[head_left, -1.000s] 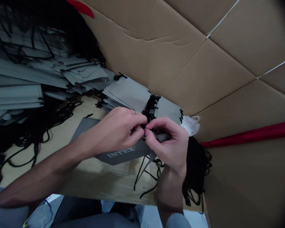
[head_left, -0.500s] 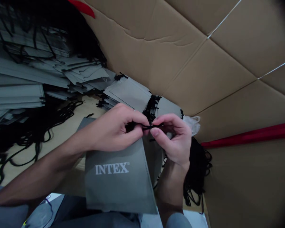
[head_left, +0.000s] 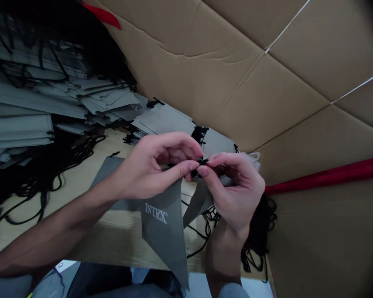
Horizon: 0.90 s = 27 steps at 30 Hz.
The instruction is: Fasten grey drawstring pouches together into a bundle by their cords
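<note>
A grey fabric pouch (head_left: 164, 231) printed with white INTEX lettering hangs tilted below my hands, over the table's front edge. Its black cord (head_left: 202, 162) is bunched into a small knot-like lump at the fingertips. My right hand (head_left: 233, 186) pinches this cord between thumb and index finger. From the other side, my left hand (head_left: 161, 165) has its thumb and fingertips closed about the same lump, its fingers curved. Part of the cord is hidden behind the fingers. Another grey pouch (head_left: 107, 169) lies flat beneath my left forearm.
Stacks of grey pouches (head_left: 18, 95) with black cords fill the left side. Smaller piles (head_left: 164, 120) lie against the cardboard wall (head_left: 230, 82). Loose black cords (head_left: 257, 231) hang at the right of the wooden table (head_left: 118, 236). A red strip (head_left: 329, 174) runs along the cardboard.
The pouch has swung and turned, its printed face now narrower and further right. My left index finger has lifted slightly, and the cord has drawn into a tighter lump between my hands.
</note>
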### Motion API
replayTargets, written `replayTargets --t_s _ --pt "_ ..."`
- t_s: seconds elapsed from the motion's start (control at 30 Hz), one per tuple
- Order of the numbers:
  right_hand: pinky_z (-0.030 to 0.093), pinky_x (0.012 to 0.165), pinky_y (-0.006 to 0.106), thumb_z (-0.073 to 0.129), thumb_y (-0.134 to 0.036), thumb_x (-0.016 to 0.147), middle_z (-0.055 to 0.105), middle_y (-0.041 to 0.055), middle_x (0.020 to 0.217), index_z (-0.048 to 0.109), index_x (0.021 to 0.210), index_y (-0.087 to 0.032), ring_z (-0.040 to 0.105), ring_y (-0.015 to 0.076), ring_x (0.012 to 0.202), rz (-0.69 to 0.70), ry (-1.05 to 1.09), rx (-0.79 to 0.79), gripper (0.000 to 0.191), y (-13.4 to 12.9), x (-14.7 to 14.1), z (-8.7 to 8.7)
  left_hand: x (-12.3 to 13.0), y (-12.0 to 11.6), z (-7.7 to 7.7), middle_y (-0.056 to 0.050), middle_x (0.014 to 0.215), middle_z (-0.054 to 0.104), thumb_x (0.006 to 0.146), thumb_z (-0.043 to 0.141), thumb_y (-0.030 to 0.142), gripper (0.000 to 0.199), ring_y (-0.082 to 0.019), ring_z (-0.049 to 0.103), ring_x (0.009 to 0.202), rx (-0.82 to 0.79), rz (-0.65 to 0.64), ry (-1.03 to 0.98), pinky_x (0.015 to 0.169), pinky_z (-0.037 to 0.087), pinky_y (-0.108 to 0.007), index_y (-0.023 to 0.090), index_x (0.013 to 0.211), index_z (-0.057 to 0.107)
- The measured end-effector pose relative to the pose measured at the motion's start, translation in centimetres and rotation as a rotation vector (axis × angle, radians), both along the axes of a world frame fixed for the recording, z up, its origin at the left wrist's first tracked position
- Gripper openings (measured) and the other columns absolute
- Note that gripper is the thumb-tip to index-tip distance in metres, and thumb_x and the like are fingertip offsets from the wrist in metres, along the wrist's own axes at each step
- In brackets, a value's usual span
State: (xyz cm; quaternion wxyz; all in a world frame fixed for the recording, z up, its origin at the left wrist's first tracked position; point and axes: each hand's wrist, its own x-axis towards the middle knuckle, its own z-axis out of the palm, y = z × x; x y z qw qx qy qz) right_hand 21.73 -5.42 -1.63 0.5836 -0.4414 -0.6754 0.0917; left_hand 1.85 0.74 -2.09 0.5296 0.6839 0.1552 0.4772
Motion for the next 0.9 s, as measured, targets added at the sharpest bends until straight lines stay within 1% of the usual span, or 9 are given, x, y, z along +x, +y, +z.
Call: replayTargets --t_s 0.07,0.13,0.27,0.37,0.43,0.6,0.73,0.83,0.9 --pt "0.058 0.059 0.030 0.090 -0.018 0.095 0.079 -0.0001 0.093 0.080 0.101 -0.027 0.072 0.0172 0.076 0.011 -0.043 -0.013 0.015 -0.1 0.1 0.1 0.0 0.0 0.1 0.000 0.084 0.081 0.104 0.077 0.019 0.009 -0.010 0.076 0.069 -0.003 -0.005 0.005 0.062 0.062 -0.017 0.019 0.113 0.077" --pt "0.058 0.061 0.033 0.087 -0.018 0.096 0.079 0.0019 0.099 0.081 0.104 -0.028 0.071 0.0186 0.079 -0.003 -0.063 -0.015 0.014 -0.2 0.1 0.2 0.1 0.0 0.1 0.001 0.081 0.080 0.105 0.076 0.018 0.005 -0.010 0.075 0.067 -0.005 -0.001 0.018 0.061 0.062 -0.016 0.019 0.110 0.078" --pt "0.059 0.066 0.035 0.088 -0.017 0.094 0.073 0.0023 0.104 0.081 0.105 -0.029 0.067 0.0180 0.081 -0.098 -0.106 0.061 0.018 -0.4 -0.1 0.3 0.1 0.1 0.0 0.001 0.080 0.081 0.104 0.076 0.018 0.001 -0.010 0.076 0.068 -0.004 0.023 0.007 0.063 0.063 -0.016 0.019 0.105 0.077" --pt "0.064 0.074 0.039 0.085 -0.014 0.095 0.078 0.0022 0.102 0.082 0.106 -0.029 0.071 0.0203 0.084 -0.103 -0.177 0.075 0.019 -0.5 -0.3 0.3 0.0 0.2 -0.2 0.000 0.085 0.083 0.104 0.077 0.019 0.002 -0.012 0.080 0.073 0.046 0.058 0.022 0.069 0.065 -0.018 0.021 0.104 0.079" --pt "0.066 0.077 0.041 0.083 -0.012 0.095 0.081 0.0018 0.100 0.082 0.106 -0.030 0.074 0.0220 0.086 -0.091 -0.201 0.066 0.021 -0.6 -0.5 0.3 -0.1 0.3 -0.2 0.000 0.087 0.084 0.104 0.079 0.021 0.002 -0.012 0.081 0.076 0.108 0.095 0.047 0.071 0.065 -0.020 0.022 0.104 0.080" --pt "0.066 0.075 0.037 0.080 -0.008 0.094 0.082 -0.0017 0.093 0.078 0.101 -0.028 0.074 0.0183 0.079 -0.086 -0.192 0.046 0.021 -0.8 -0.8 0.3 -0.4 0.6 -0.2 0.001 0.090 0.084 0.105 0.080 0.023 0.005 -0.012 0.077 0.078 0.302 0.204 0.127 0.070 0.059 -0.024 0.026 0.101 0.082" --pt "0.065 0.074 0.033 0.080 -0.007 0.093 0.084 -0.0026 0.095 0.079 0.101 -0.027 0.073 0.0157 0.078 -0.077 -0.188 0.021 0.021 -0.8 -0.7 0.4 -0.6 1.0 -0.2 0.001 0.093 0.086 0.106 0.079 0.021 0.007 -0.013 0.079 0.081 0.416 0.215 0.147 0.073 0.058 -0.025 0.025 0.100 0.081" --pt "0.065 0.076 0.032 0.079 -0.006 0.092 0.084 -0.0028 0.095 0.080 0.100 -0.025 0.074 0.0146 0.079 -0.044 -0.198 -0.011 0.021 -0.8 -0.3 0.5 -0.7 1.2 -0.4 0.002 0.091 0.086 0.107 0.077 0.019 0.009 -0.012 0.079 0.078 0.491 0.230 0.152 0.071 0.056 -0.023 0.025 0.102 0.080" --pt "0.063 0.075 0.029 0.079 -0.004 0.091 0.083 -0.0032 0.093 0.080 0.098 -0.024 0.073 0.0131 0.080 -0.011 -0.186 -0.038 0.021 -0.8 -0.1 0.7 -0.7 1.3 -0.5 0.002 0.090 0.086 0.107 0.076 0.019 0.009 -0.011 0.079 0.076 0.529 0.236 0.155 0.071 0.055 -0.023 0.026 0.102 0.080"
